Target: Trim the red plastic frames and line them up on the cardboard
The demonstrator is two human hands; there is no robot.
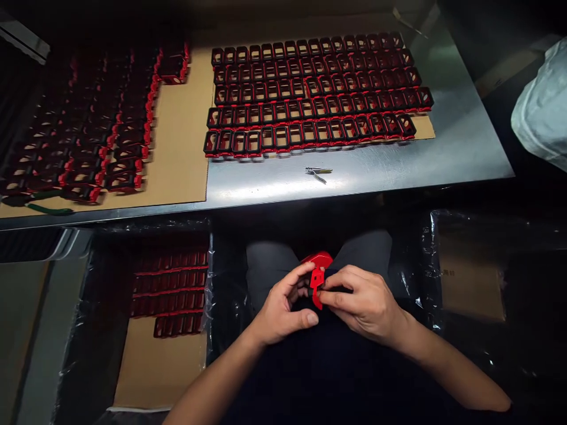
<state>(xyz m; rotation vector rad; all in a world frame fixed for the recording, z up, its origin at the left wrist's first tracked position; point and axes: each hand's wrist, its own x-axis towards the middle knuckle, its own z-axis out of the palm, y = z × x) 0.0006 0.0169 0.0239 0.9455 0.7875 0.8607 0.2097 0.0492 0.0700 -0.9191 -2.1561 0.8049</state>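
Red part | long axis near-to-far, tapering nearward | right hand grip: pinching part | left hand: can't tell

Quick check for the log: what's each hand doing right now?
Left hand: partly open, thumb apart, fingertips at the red part; whether it grips cannot be told.
Right hand: closed, pinching the red part.

Dim overall; white glare on the metal tabletop toward eleven o'clock, near-black shadow at twelve and six
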